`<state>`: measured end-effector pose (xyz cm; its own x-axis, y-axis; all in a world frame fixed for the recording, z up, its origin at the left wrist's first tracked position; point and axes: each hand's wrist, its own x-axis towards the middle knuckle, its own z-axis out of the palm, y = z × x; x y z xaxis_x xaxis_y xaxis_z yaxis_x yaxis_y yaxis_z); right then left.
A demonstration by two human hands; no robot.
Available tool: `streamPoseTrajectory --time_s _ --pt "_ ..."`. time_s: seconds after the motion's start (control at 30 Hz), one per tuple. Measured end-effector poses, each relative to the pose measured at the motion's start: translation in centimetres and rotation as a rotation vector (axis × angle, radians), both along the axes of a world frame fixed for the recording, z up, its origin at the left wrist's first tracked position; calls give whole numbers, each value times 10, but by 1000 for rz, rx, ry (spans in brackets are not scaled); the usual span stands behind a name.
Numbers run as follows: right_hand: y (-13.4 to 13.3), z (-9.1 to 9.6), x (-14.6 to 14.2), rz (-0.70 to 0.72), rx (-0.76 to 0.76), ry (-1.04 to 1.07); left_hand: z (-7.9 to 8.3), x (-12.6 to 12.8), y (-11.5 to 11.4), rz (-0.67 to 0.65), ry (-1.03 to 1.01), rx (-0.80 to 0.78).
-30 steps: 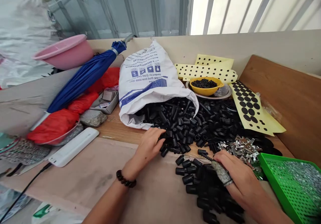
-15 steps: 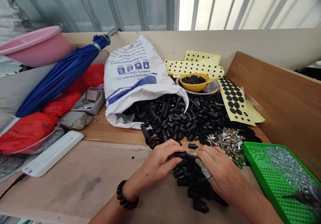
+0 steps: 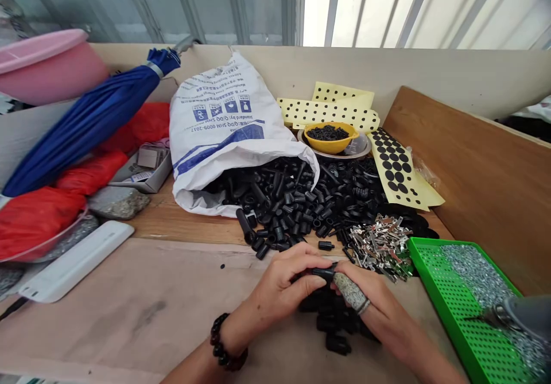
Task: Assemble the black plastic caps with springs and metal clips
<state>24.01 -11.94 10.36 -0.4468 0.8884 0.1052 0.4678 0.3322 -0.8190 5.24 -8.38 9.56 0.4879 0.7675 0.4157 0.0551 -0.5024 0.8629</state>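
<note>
My left hand [image 3: 287, 278], with a dark bead bracelet [image 3: 224, 341] at the wrist, pinches a small black plastic cylinder-like part [image 3: 322, 272] between thumb and fingers. My right hand [image 3: 379, 298] is closed at the other end of that part, its fingertips partly hidden. A speckled grey wrap [image 3: 350, 292] covers one of its fingers. Beneath both hands lies a heap of similar black plastic parts [image 3: 338, 342], partly covered by them. A single black part [image 3: 326, 245] rests just beyond the hands.
A white woven sack [image 3: 224, 108] spills black parts [image 3: 297, 200] onto the table. Metal clips [image 3: 381, 246] are piled at right, beside a green tray [image 3: 447, 298] of small metal pieces with a power tool [image 3: 516, 315] over it. A white power strip [image 3: 80, 260] lies at left.
My hands have drawn closer together around the black part, and the wrapped finger shows more fully. The view has shifted slightly, bringing more of the power tool into sight.
</note>
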Motion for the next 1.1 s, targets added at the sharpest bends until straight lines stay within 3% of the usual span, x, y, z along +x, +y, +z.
streamPoseTrajectory --time_s 0.13,0.33,0.43,0.6,0.67,0.73,0.87,0.97,1.1 --pt "-3 -5 -5 5 55 -1 -4 0 -2 29 70 33" --pt "-4 -18 -4 55 304 -90 -12 -1 -5 42 118 -14" --pt "-6 -20 -4 29 159 13 -10 0 -8 20 126 62" --pt "-10 -38 -5 -31 -294 299 -4 -1 -15 -10 171 228" --pt "-11 -41 -6 -46 -396 353 -4 -2 -16 -13 185 240" --pt "-12 -37 -8 -56 -285 285 -4 -2 -17 -6 169 208" --pt "-13 -22 -8 17 99 41 -8 -1 -18 17 122 14" --pt "-13 -21 -6 76 271 -87 -10 -1 -18 17 104 -110" --pt "-15 -25 -4 94 277 -105 -12 -1 -21 2 87 -132"
